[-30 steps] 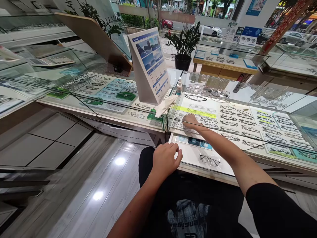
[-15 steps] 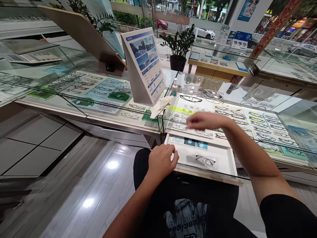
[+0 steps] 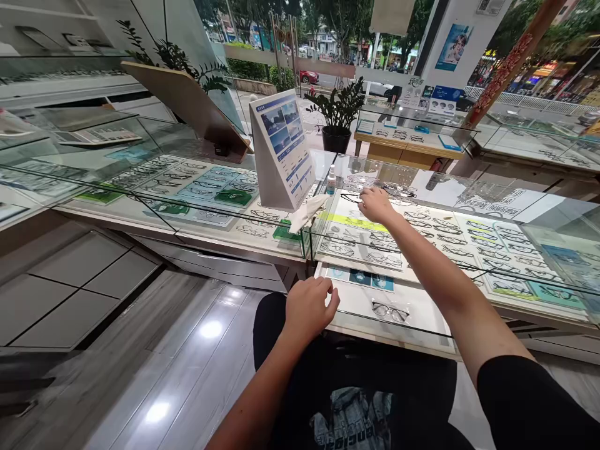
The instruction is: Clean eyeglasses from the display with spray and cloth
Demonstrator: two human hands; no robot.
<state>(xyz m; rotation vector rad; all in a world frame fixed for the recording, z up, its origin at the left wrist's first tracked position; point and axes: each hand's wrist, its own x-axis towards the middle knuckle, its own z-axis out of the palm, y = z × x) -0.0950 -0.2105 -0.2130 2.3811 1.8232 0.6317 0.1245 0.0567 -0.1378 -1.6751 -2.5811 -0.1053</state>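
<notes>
My right hand (image 3: 375, 204) reaches over the glass counter top, its fingers slightly spread and bent down. They cover the right part of a pair of dark-framed eyeglasses (image 3: 350, 198) lying on the glass; whether they touch the frame I cannot tell. My left hand (image 3: 309, 306) rests at the near left edge of the pulled-out drawer (image 3: 342, 304). Its fingers are loosely curled with the thumb apart, and no object shows in it. In the drawer lies another pair of eyeglasses (image 3: 390, 311) in a clear bag, near a strip of blue pictures (image 3: 360, 277).
A spray bottle (image 3: 331, 181) and a white cloth (image 3: 307, 212) are left of my right hand. A desk calendar (image 3: 284, 150) stands behind the cloth. Several rows of eyeglasses (image 3: 447, 226) lie under the glass. A potted plant (image 3: 336, 119) stands beyond the counter.
My right hand has moved forward and its fingers have loosened from a curled shape over the dark-framed eyeglasses. My left hand stays by the drawer. The view has tilted up slightly.
</notes>
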